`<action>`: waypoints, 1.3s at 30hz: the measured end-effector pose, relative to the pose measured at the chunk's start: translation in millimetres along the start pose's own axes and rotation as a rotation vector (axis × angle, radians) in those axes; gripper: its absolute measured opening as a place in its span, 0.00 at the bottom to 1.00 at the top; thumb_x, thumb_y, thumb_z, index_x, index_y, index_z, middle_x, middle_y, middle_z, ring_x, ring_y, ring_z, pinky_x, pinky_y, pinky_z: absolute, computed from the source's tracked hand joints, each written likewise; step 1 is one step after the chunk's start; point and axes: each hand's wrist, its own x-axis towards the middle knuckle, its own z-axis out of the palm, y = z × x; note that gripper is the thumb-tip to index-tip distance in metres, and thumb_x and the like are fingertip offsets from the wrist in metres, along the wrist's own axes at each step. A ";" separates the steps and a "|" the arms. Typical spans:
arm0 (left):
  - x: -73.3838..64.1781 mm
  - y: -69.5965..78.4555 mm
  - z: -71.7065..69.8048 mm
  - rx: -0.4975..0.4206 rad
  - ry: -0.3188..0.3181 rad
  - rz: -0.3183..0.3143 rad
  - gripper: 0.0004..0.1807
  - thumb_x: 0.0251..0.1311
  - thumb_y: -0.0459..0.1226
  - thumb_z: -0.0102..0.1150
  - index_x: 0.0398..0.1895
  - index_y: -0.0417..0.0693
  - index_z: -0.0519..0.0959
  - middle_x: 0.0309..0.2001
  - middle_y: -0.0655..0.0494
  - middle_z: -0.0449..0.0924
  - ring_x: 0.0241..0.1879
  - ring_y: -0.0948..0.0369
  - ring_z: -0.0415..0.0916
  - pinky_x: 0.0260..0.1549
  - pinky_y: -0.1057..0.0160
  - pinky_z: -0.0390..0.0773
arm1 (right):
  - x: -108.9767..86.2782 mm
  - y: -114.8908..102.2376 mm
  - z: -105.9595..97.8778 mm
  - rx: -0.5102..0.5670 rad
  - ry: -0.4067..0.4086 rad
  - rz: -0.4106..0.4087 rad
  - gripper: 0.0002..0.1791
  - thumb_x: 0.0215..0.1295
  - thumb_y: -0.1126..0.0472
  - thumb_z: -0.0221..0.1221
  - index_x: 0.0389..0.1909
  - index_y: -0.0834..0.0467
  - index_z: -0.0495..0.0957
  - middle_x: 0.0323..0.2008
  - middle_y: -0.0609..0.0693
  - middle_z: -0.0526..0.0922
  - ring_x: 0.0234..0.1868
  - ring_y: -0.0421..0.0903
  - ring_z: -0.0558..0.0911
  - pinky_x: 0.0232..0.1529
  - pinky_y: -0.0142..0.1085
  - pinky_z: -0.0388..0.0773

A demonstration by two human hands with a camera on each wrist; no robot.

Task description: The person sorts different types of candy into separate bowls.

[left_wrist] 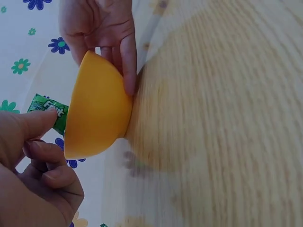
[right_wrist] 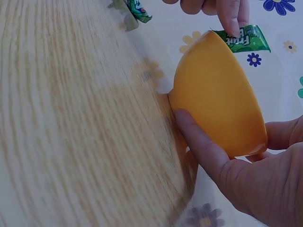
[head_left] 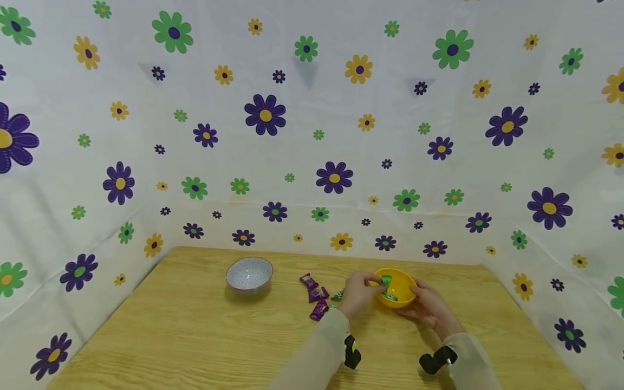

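A small yellow bowl (head_left: 403,287) stands toward the right of the wooden table. My right hand (head_left: 431,310) grips it from the right, thumb near the rim and fingers low on its side, as the right wrist view shows. Between thumb and fingers my left hand (head_left: 358,293) pinches a green wrapped candy (left_wrist: 41,103) at the bowl's opening; its wrapper reads "Fruit". Another green candy (head_left: 390,297) lies inside the bowl. Just left of the left hand, a green candy (head_left: 337,296) lies on the table, partly hidden by that hand.
Purple wrapped candies (head_left: 318,293) lie on the table left of my left hand. Farther left stands a pale patterned bowl (head_left: 249,274) with a reddish rim. Flower-printed sheeting (head_left: 292,151) rises behind the table (head_left: 209,336) and along both sides.
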 end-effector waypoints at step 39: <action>2.4 -29.3 -61.5 -0.081 -0.094 -0.007 0.08 0.52 0.36 0.63 0.36 0.46 0.83 0.33 0.55 0.76 0.28 0.55 0.71 0.24 0.63 0.72 | 0.2 0.7 1.4 0.003 0.014 0.016 0.27 0.73 0.61 0.34 0.70 0.56 0.42 0.67 0.64 0.49 0.63 0.63 0.56 0.46 0.55 0.71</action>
